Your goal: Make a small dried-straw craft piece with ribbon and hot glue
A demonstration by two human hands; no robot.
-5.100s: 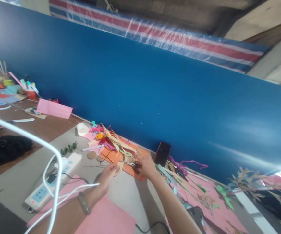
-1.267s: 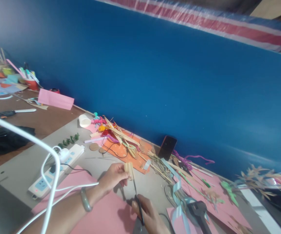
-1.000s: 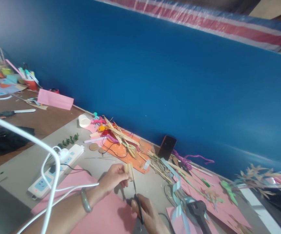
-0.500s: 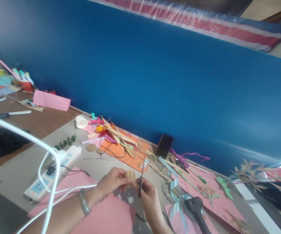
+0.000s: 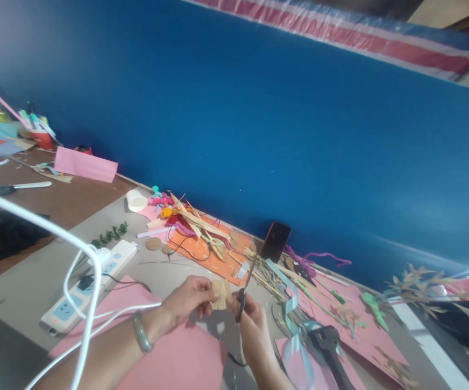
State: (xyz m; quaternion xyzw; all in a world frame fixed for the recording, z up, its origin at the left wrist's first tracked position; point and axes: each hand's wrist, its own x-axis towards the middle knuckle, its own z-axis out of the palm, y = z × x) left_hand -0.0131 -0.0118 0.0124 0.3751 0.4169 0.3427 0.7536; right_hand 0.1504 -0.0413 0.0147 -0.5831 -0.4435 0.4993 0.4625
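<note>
Pinched between the thumb and fingers of my left hand [image 5: 196,297] is a small flat tan piece [image 5: 220,294] that looks like strips of straw laid side by side. My right hand [image 5: 251,320] is closed around a pair of scissors [image 5: 241,303] with dark handles, the blades pointing up and away. The right thumb and fingertip come up to the right edge of the tan piece; whether they grip it too is unclear. Both hands are held over the desk, just beyond a pink sheet [image 5: 177,357].
A white power strip [image 5: 116,254] and a looping white cable [image 5: 95,292] lie on the left. Straw strips [image 5: 202,223] cover an orange sheet [image 5: 214,262] at the back. A phone [image 5: 275,242] leans on the blue wall. To the right are pale blue ribbon [image 5: 292,309] and a black-handled tool [image 5: 330,346].
The scissors have tilted to the right, their blades swinging away from the tan piece. The tan piece now shows more of its flat face. My left hand keeps hold of it.
</note>
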